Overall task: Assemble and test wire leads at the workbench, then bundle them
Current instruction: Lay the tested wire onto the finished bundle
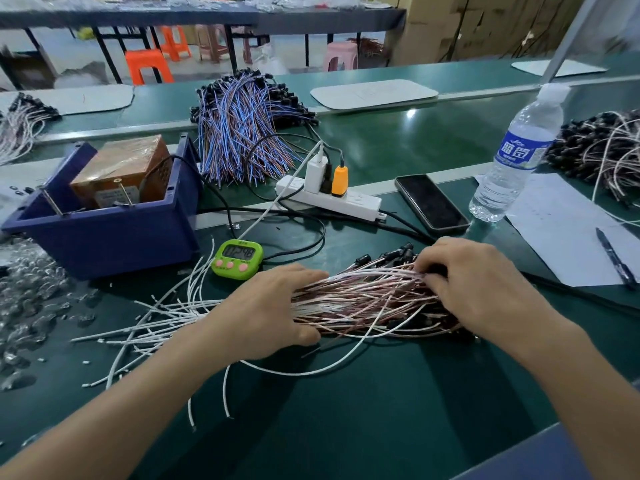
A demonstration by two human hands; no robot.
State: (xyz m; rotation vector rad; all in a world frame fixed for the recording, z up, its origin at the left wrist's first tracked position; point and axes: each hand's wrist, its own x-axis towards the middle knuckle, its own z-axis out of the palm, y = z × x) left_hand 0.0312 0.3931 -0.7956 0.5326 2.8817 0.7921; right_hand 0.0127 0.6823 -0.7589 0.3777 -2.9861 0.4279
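Near edge of the surface: wire leads lie in a rough sheaf, white tails fanned left, black connector ends right. A few stray leads lie outside it.

Left hand lies flat over the sheaf's middle, fingers near straight, pressing down. Right hand has its fingers curled into the strands by the connectors, pinching some.

Judgement: gathering stage. The leads look assembled but are not yet aligned or tied, and no tie is visible. Whether this sheaf was tested cannot be told.

Behind: green timer, and a blue bin holding a brown box, possibly the tester. Farther: power strip, phone.

Farthest: blue-and-purple pile, apparently an earlier batch.
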